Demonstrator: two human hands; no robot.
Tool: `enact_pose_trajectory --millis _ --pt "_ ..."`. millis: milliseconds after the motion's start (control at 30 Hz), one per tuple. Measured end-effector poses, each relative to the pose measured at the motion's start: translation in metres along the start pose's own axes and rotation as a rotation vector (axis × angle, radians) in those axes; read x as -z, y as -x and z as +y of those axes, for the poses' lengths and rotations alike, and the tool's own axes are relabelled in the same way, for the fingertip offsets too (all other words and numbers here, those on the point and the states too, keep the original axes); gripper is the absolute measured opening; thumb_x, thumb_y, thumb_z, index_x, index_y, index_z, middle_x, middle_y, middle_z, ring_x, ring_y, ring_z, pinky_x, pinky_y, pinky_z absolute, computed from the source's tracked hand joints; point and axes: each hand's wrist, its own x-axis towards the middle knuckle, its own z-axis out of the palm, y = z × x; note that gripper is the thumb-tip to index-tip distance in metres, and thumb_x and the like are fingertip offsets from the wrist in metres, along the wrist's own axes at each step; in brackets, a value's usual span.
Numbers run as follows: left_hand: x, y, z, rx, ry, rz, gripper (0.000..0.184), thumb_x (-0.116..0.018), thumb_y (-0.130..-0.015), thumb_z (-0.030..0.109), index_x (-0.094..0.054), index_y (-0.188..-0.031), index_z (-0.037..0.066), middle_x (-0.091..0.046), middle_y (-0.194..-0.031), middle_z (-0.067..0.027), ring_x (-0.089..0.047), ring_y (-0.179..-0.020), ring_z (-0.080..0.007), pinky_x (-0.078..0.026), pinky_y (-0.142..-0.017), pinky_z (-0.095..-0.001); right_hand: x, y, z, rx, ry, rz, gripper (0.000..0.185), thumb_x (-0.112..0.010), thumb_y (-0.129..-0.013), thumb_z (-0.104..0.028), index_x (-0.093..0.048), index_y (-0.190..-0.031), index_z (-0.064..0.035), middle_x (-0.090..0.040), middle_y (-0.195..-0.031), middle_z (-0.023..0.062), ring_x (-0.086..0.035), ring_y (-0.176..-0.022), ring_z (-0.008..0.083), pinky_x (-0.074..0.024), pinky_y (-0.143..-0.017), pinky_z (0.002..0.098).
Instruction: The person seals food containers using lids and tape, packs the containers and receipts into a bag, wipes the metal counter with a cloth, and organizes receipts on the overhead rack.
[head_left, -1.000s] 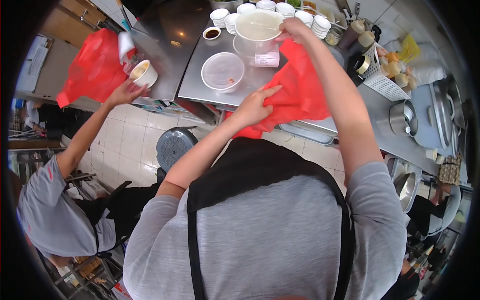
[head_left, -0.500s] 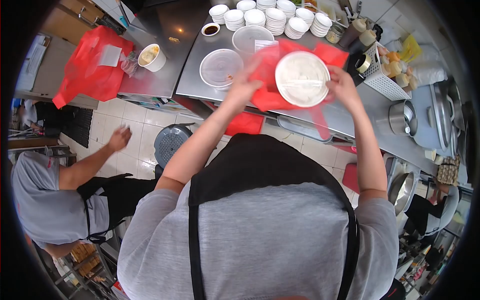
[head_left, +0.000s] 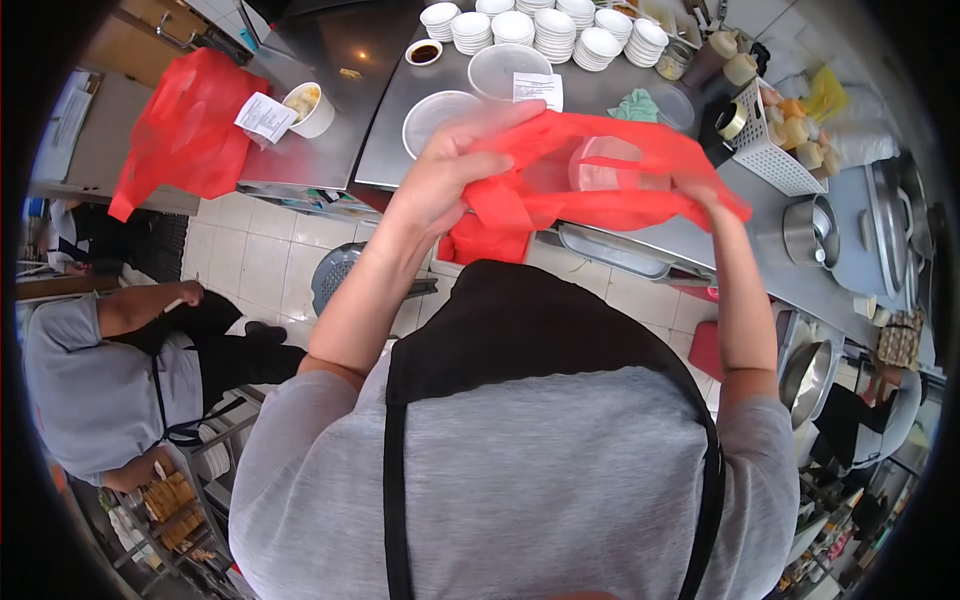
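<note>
My left hand (head_left: 455,165) is closed on the edge of a red plastic bag (head_left: 560,200), which stretches above the front edge of the steel counter. Inside the bag's opening, a round pale tub (head_left: 600,165) shows partly through the red film. My right hand (head_left: 695,188) reaches into the bag from the right, beside the tub. Red film covers its fingers, so I cannot see their grip. Behind my left hand lie two round clear plastic containers, one nearer (head_left: 428,125) and one farther (head_left: 510,70). A printed slip (head_left: 538,90) overlaps the farther one.
On the left counter stand another red bag (head_left: 185,130), a slip (head_left: 266,118) and a white food cup (head_left: 310,112). Stacked white cups (head_left: 555,35), a sauce dish (head_left: 424,52) and a green cloth (head_left: 635,107) sit behind. A co-worker (head_left: 100,370) stands at left.
The white lidded tub has gone from above the bag to inside it. My left hand now grips the bag's edge, and the bag is spread wider. The co-worker's arm has drawn back.
</note>
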Motion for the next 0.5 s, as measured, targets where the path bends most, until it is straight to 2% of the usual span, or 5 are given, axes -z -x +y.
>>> enact_pose_trajectory --millis 233,300,367,433,500 --pt "0.022 0.022 -0.088 0.097 -0.311 -0.011 0.062 -0.049 -0.07 -0.007 -0.037 -0.129 0.008 -0.044 -0.125 -0.0121 -0.044 -0.111 -0.0161 -0.035 -0.093 -0.0271 -0.02 -0.038 -0.022 -0.036 0.602 -0.083 0.011 -0.051 -0.072 -0.003 -0.059 -0.078 0.0024 -0.061 -0.079 0.0172 -0.06 -0.074 0.0256 -0.0463 -0.069 0.0343" --pt "0.037 0.028 -0.112 0.112 -0.407 -0.029 0.065 -0.051 -0.068 -0.005 -0.036 -0.13 0.008 -0.043 -0.126 -0.0131 -0.042 -0.114 -0.0174 -0.034 -0.094 -0.0276 0.004 -0.022 -0.048 0.441 0.27 0.034 0.012 -0.053 -0.077 -0.007 -0.061 -0.075 0.0016 -0.061 -0.076 0.0129 -0.059 -0.069 0.0205 -0.0468 -0.067 0.0326" --pt "0.04 0.039 -0.124 0.201 -0.425 -0.016 0.07 -0.055 -0.063 -0.001 -0.035 -0.13 0.007 -0.043 -0.124 -0.0165 -0.039 -0.117 -0.0215 -0.032 -0.096 -0.03 0.037 -0.011 -0.099 0.741 -0.522 -0.303 0.019 -0.052 -0.081 -0.014 -0.062 -0.08 0.0013 -0.062 -0.077 0.0107 -0.06 -0.066 0.0199 -0.047 -0.066 0.032" --pt "0.041 0.045 -0.133 0.207 -0.578 0.024 0.07 -0.056 -0.063 0.001 -0.035 -0.129 0.007 -0.043 -0.122 -0.0172 -0.04 -0.116 -0.0236 -0.033 -0.095 -0.0307 0.044 -0.035 -0.129 0.637 -0.773 -0.366 0.023 -0.053 -0.083 -0.02 -0.062 -0.086 0.0007 -0.063 -0.078 0.0078 -0.061 -0.068 0.0162 -0.0483 -0.064 0.0287" --pt "0.043 0.05 -0.14 0.167 -0.746 0.085 0.065 -0.058 -0.063 0.006 -0.036 -0.125 0.004 -0.049 -0.111 -0.0198 -0.047 -0.107 -0.0284 -0.035 -0.093 -0.033 -0.008 -0.103 -0.143 0.259 -0.651 -0.161 0.027 -0.053 -0.084 -0.023 -0.06 -0.089 0.0024 -0.062 -0.076 0.0082 -0.062 -0.07 0.0148 -0.05 -0.06 0.0261"
